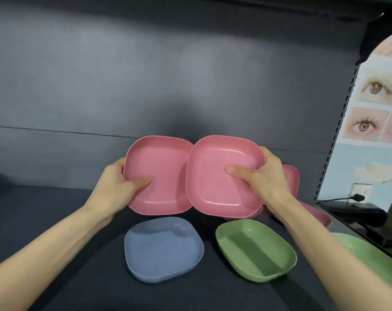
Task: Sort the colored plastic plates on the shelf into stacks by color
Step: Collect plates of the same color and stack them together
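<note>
On the dark shelf (44,221), at the left, the left hand (114,182) is seen gripping a pink plate (159,176); the thumb is laid on the plate's inner floor and the fingers are curled behind its left rim; the plate is held tilted, its hollow turned toward the camera. Below it, a blue plate (163,250) is found lying flat on the shelf, hollow upward, apart from the others. Just to the right, a second pink plate (222,176) is held at the same tilt; its left rim overlaps the right rim of the first, in front of it. The second plate is gripped by the right hand (264,178); the thumb is pressed inside the hollow and the fingers are wrapped over the right rim. A green plate (255,250) is found flat on the shelf below that hand, beside the blue one but not touching it. Further pink plates (291,178) are partly hidden behind the right hand and forearm; their number cannot be told. Another green plate (370,254) is cut off by the forearm at the right edge. Beyond the shelf's side, a poster of painted eyes (374,104) and a black plug (356,197) are noted.
</note>
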A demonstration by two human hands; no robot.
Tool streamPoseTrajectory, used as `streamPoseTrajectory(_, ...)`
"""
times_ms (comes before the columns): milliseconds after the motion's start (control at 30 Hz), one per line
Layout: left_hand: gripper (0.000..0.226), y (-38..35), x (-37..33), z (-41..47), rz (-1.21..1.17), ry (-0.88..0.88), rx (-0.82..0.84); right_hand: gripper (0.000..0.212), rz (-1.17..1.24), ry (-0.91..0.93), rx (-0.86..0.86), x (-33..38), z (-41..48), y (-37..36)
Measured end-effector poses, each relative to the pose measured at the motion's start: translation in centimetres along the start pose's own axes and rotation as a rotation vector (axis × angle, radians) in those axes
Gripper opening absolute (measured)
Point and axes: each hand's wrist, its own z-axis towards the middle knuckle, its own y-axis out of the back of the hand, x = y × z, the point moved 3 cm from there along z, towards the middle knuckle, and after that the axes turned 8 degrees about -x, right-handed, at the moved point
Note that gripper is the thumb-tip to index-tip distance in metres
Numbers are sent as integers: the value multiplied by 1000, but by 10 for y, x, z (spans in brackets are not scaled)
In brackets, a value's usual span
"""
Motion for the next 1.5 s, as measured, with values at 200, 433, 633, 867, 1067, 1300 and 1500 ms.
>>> streamPoseTrajectory(200, 25, 77, 4, -75, 185, 5, -81, 43, 85, 3, 108, 17, -75, -45)
streamPoseTrajectory(433, 22, 176, -6, -120, 346, 21, -244, 43, 161, -35, 232, 47, -134, -108)
streamPoseTrajectory(633, 36, 243, -9, -129, 396, -10, -328, 42, 229, -9, 304, 79, -160, -170)
streamPoseTrajectory(867, 57, 317, 6, -95, 414, -84, -295, 42, 260, 6, 297, 102, -173, -253)
streamPoseTrajectory(1067, 67, 365, 27, -31, 386, -132, -173, 41, 181, 10, 212, 112, -175, -317)
streamPoseTrajectory(1300, 60, 367, 65, 47, 167, -47, 25, 38, 73, -41, 81, 94, -157, -353)
streamPoseTrajectory(1500, 52, 352, 97, 113, 194, -29, 105, 37, -2, -23, 15, 71, -120, -384)
